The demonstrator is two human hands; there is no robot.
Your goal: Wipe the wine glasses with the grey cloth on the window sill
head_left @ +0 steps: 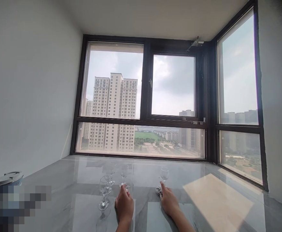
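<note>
1. Left hand (124, 206) lies back-up on the table (203, 206), fingertips at the foot of a glass (128, 183); I cannot tell whether they pinch it or only touch it
2. Right hand (168, 201) also lies back-up, fingers on a crumpled cloth (158, 190); whether they grip it cannot be made out
3. A lone glass (164, 175) stands upright just behind the cloth, well apart from the rest
4. Left of the hands, more glasses (104, 193) stand upright close together, one near and the others behind it towards the window (141, 96)
5. As things lie, no glass is off the table and the cloth touches none of them, so I judge that neither hand is working on a glass right now
6. The lone glass on the right may be one already seen to, with the group on the left yet to come; the glasses are too small and clear to show any difference between them
7. A lidded tub (7, 178) sits at the far left edge, well apart from both hands
</note>
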